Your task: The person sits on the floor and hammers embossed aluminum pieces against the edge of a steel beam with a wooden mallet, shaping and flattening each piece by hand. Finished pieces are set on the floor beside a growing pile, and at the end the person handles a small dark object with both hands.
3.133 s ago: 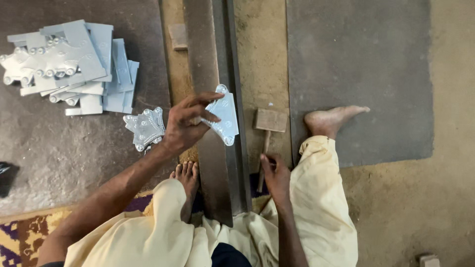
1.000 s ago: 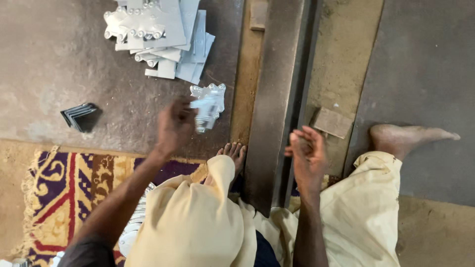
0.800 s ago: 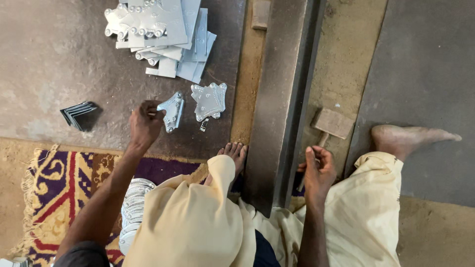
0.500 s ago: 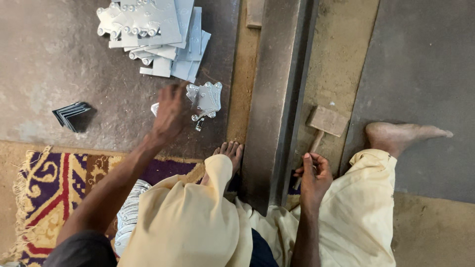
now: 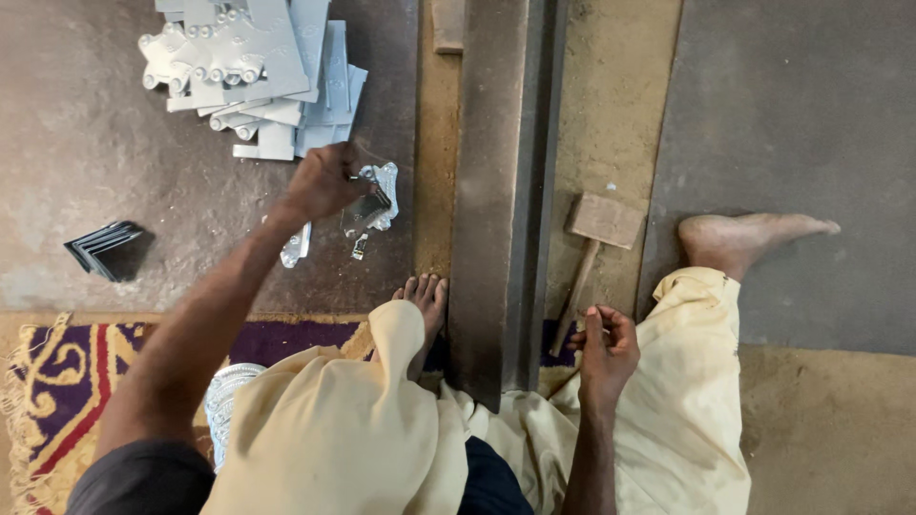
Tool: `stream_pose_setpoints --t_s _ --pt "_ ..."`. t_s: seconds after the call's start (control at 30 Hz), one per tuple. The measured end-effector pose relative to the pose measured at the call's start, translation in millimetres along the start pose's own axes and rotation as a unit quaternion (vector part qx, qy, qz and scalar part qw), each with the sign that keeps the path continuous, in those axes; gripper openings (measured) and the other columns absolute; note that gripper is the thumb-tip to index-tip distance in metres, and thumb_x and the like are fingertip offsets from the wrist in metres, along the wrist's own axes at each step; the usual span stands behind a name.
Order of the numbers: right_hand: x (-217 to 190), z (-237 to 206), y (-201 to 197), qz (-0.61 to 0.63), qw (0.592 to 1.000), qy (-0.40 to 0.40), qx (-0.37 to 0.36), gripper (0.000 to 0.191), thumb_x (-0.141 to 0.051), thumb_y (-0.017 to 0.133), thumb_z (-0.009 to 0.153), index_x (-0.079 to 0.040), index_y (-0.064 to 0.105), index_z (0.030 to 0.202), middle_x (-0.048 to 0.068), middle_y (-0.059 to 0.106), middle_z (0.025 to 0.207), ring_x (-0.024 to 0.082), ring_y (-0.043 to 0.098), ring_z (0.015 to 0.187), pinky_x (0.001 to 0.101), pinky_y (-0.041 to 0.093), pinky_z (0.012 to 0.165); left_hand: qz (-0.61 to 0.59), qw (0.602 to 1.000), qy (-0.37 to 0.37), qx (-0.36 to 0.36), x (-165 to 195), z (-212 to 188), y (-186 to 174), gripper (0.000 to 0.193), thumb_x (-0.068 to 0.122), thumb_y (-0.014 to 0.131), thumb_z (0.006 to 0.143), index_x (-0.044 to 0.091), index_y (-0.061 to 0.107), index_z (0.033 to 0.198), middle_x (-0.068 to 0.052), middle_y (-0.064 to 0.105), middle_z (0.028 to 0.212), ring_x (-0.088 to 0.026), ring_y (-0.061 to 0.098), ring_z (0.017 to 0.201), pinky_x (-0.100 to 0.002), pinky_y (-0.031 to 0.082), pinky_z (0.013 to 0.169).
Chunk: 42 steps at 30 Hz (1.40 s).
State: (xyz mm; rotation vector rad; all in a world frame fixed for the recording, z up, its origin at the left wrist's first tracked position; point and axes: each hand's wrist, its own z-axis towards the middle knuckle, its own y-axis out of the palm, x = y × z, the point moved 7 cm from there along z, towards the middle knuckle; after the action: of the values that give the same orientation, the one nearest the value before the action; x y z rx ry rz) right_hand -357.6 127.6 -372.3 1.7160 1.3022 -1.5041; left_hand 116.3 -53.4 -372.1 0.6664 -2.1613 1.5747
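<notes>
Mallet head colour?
Pale, unpainted wood-tan mallet head, on a matching wooden handle; head view shows it.

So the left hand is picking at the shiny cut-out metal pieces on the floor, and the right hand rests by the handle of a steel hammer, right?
Not steel: the head view shows a wooden mallet. The rest holds.

shiny metal plates (image 5: pixel 250 59), wooden mallet (image 5: pixel 593 243)
</notes>
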Motion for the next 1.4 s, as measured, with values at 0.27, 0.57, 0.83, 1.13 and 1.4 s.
stream_pose_setpoints --t_s 0.27,0.57,0.83,1.13,1.4 --pt "41.5 23.0 -19.3 -0.034 0.999 0.019 0.020 0.025 -0.021 0.071 0.099 0.000 0.064 0.111 0.007 0.067 0.091 0.010 0.060 0.064 0.0260 0.053 0.053 -0.490 0.871 -0.038 -0.014 74.6 4.1 -18.0 0.042 0.007 0.075 0.090 0.001 0.060 0.129 -0.015 0.071 0.108 -0.023 0.074 0.093 -0.030 0.069 0.077" --pt "57.6 33.1 -2.2 -0.284 0.957 -0.060 -0.005 0.037 -0.036 0.074 0.096 -0.001 0.067 0.108 0.014 0.074 0.094 0.024 0.070 0.078 0.0387 0.056 0.070 -0.369 0.928 -0.009 -0.043 154.5 26.7 48.4 0.069 0.007 0.078 0.086 -0.002 0.039 0.142 -0.017 0.065 0.111 -0.023 0.075 0.086 -0.036 0.064 0.071" --pt "63.4 40.5 -5.8 -0.406 0.913 -0.033 -0.023 0.034 -0.038 0.079 0.088 -0.005 0.072 0.096 0.012 0.075 0.082 0.027 0.073 0.075 0.0403 0.056 0.070 -0.469 0.881 -0.018 -0.057 155.0 52.6 57.8 0.037 0.029 0.067 0.100 -0.002 0.069 0.120 -0.010 0.074 0.089 -0.012 0.069 0.075 -0.028 0.061 0.068" --pt "33.1 12.0 32.8 0.200 0.903 0.338 -0.176 0.045 -0.052 0.049 0.108 -0.014 0.047 0.084 -0.006 0.034 0.053 0.006 0.027 0.036 0.0233 0.023 0.028 -0.475 0.879 -0.013 -0.040 150.2 64.1 72.6 0.039 0.027 0.068 0.100 -0.005 0.065 0.121 -0.010 0.074 0.095 -0.014 0.067 0.084 -0.031 0.057 0.077" --pt "-114.4 -10.4 37.3 0.193 0.976 0.075 -0.064 0.048 -0.056 0.045 0.105 -0.011 0.047 0.088 -0.003 0.039 0.057 0.008 0.033 0.039 0.0269 0.029 0.031 -0.489 0.871 -0.022 -0.031 149.4 62.7 74.4 0.038 0.028 0.069 0.098 -0.004 0.067 0.119 -0.010 0.074 0.096 -0.014 0.066 0.084 -0.032 0.056 0.080"
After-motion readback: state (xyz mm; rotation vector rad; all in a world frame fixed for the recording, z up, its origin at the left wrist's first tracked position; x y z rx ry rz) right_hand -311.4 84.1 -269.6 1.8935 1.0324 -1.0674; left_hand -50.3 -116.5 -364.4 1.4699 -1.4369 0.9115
